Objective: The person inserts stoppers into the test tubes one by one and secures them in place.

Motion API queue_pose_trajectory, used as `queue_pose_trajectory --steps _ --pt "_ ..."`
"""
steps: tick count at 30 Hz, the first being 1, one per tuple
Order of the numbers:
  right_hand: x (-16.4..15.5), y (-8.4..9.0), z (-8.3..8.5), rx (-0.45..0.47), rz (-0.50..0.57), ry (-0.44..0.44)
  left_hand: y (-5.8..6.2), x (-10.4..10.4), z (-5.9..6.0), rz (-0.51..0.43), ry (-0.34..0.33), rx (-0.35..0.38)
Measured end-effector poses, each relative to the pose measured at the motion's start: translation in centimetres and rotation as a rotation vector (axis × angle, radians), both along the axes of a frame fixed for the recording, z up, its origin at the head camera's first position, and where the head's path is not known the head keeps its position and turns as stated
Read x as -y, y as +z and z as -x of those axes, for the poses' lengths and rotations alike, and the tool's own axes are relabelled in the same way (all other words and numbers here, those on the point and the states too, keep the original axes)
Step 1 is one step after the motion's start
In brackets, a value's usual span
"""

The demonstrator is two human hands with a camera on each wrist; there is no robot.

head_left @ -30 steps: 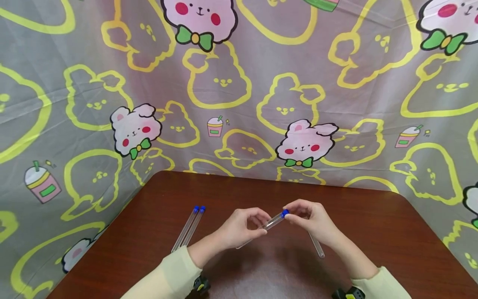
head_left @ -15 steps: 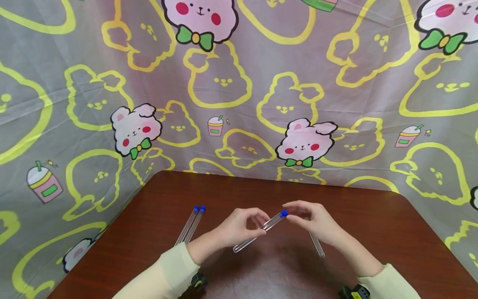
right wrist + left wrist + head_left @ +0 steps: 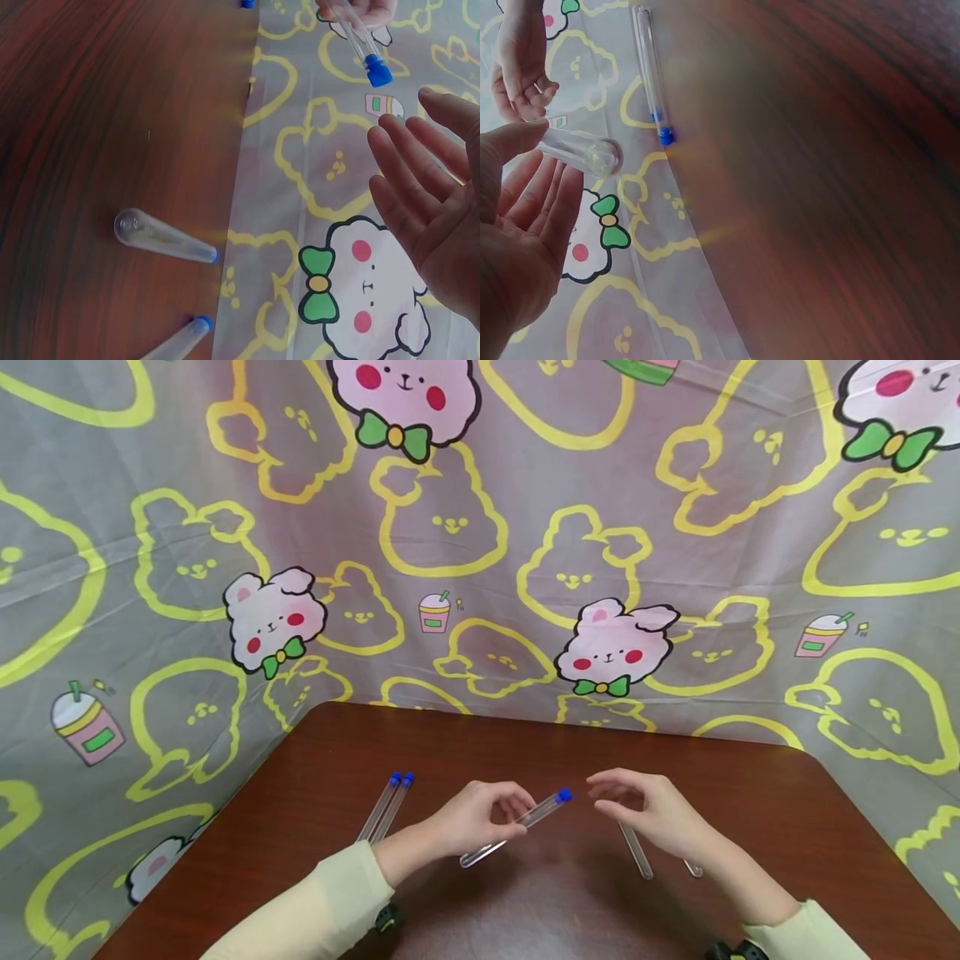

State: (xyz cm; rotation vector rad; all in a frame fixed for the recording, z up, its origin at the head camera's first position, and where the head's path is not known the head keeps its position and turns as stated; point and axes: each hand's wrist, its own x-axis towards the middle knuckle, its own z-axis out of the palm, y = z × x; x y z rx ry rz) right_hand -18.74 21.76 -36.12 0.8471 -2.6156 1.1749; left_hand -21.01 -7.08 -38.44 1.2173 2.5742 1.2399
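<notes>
A clear test tube with a blue cap is pinched in my left hand, between thumb and fingers. It slants above the table, cap end up toward the right; the left wrist view shows its rounded end. My right hand hovers just right of the cap, apart from it. Its fingers are relaxed and hold nothing, as the right wrist view also shows. Below that hand lie two more capped tubes, one plain to see, the other mostly hidden by the hand and wrist.
Two blue-capped test tubes lie side by side on the left of the brown table, their lower ends behind my left forearm. A grey cloth printed with cartoon rabbits hangs behind the table and at its sides.
My right hand has let go of the blue cap and moved away to the right. The left hand still holds the tube, which has shifted slightly down and to the left.
</notes>
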Motion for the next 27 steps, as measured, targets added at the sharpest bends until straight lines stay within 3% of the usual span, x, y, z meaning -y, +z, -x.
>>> queue_pose_trajectory --steps 7,17,27 --pt "-0.5 0.0 -0.1 -0.061 0.005 0.022 0.1 0.6 0.4 -0.018 0.024 0.008" --pt "-0.7 -0.1 -0.2 -0.043 0.000 0.021 -0.4 1.5 1.3 -0.012 0.064 -0.001" --pt "-1.0 -0.6 -0.4 -0.048 -0.041 0.035 -1.4 2.2 2.4 -0.019 0.149 0.123"
